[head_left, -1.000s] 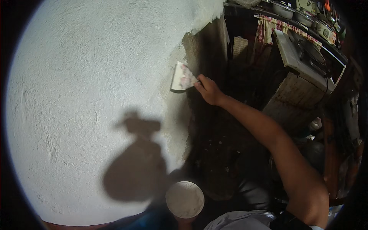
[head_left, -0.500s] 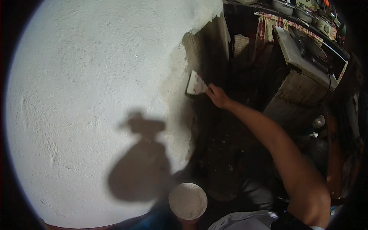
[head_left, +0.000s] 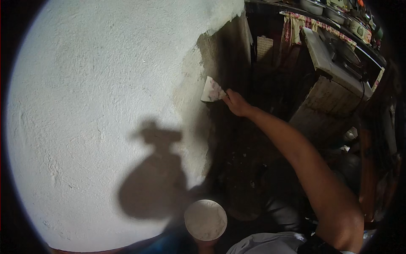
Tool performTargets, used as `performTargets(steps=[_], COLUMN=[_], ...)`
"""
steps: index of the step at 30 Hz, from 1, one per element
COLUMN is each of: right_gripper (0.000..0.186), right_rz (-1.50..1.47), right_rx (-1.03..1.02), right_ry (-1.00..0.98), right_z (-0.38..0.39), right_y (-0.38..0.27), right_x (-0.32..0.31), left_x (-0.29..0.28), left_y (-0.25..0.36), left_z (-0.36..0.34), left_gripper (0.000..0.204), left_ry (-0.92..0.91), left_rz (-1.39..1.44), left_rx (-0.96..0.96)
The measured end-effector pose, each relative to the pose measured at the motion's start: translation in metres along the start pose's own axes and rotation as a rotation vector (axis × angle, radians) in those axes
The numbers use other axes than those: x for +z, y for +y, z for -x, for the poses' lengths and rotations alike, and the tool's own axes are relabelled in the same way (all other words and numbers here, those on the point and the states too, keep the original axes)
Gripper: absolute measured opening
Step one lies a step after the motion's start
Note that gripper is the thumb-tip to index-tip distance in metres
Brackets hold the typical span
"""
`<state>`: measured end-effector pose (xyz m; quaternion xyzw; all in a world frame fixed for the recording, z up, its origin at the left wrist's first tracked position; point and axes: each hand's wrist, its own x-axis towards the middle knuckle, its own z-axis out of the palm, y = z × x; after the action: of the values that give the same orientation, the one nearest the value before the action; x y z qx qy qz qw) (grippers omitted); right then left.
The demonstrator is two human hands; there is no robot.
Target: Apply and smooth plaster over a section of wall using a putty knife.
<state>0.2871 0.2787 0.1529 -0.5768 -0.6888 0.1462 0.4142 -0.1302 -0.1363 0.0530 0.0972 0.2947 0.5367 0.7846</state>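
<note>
— Which hand is on the tool?

— The right hand (head_left: 236,103). Its fingers are curled tight round the handle of a putty knife (head_left: 212,90), arm stretched out from the lower right.

— And where is the blade?

— Flat against the right edge of the white plastered wall (head_left: 105,106), about mid-height, just where the rough white coat gives way to a bare, browner strip (head_left: 203,72). The blade is smeared pale with plaster.

— What about the other hand?

— The left hand (head_left: 206,247) is low down at the near edge, mostly hidden under a round tub of white plaster (head_left: 205,220) that it holds up from beneath. I cannot tell how the fingers sit.

— Anything else on the wall?

— A dark shadow (head_left: 154,178) of the person falls across its lower middle, left of the tub.

— And off to the right?

— It is dim there. A shelf with a flowered cloth trim (head_left: 313,25) runs along the far right, metal bowls (head_left: 315,6) on top, and a worn grey counter block (head_left: 330,80) stands below it.
</note>
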Motion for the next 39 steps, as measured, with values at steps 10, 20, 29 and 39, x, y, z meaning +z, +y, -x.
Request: performTargets(steps=[10,20,29,39], right_gripper=[0.039,0.044,0.044,0.038], right_rz=[0.038,0.235,0.255,0.164], right_rx=[0.270,0.516,0.577,0.326], right_ry=[-0.068,-0.534,-0.488,0.174], right_z=[0.150,0.342,0.358,0.328], right_y=[0.008,0.020,0.029,0.050], right_x=[-0.015,0.011,0.013,0.021], left_x=[0.018,0.053,0.147,0.104], left_y=[0.006,-0.011,-0.028,-0.063], left_z=[0.010,0.002,-0.097,-0.145], left_gripper=[0.082,0.089,0.076,0.079], left_ry=[-0.032,-0.237,-0.398,-0.473], left_rz=[0.019,0.004,0.299,0.328], left_rx=[-0.040,0.145,0.024,-0.005])
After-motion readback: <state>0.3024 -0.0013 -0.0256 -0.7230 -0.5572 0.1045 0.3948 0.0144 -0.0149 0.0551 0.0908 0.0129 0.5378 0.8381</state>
